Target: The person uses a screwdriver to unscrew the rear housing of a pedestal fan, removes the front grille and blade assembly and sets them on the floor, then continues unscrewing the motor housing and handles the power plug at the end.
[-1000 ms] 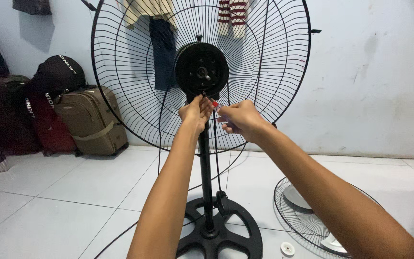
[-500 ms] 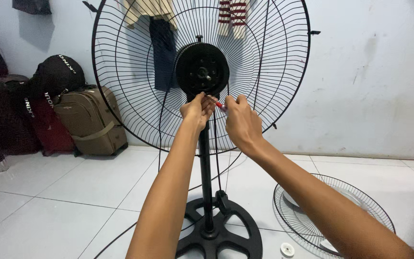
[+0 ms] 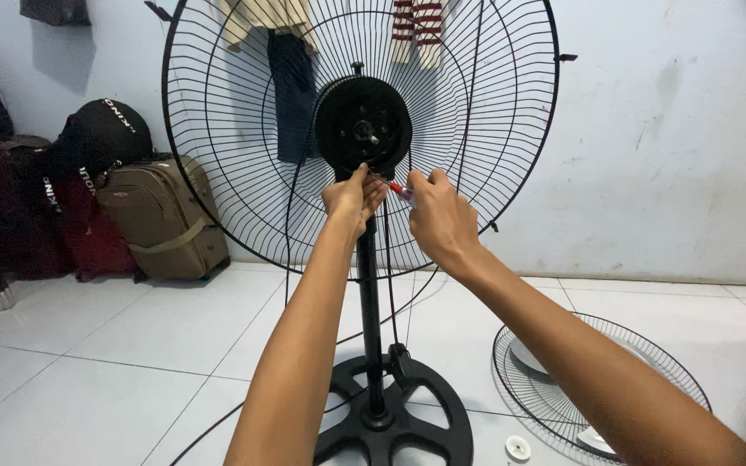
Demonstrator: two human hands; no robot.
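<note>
Red-handled screwdriver (image 3: 398, 189) pinched in our right hand (image 3: 442, 220), tip at the motor (image 3: 363, 128) mid-frame; our left hand (image 3: 351, 198) closes on its underside. We're working a fastener; next calls for steady turning.

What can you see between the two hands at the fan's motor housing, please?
In the head view, a small red-handled tool spans the gap between left hand and right hand.

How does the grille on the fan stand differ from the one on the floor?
The rear grille stands upright, fixed around the black motor on the stand; the loose grille lies flat on the tiles at right. The rear grille shows whole; the loose grille is partly hidden by the right arm. Both are round black wire.
</note>
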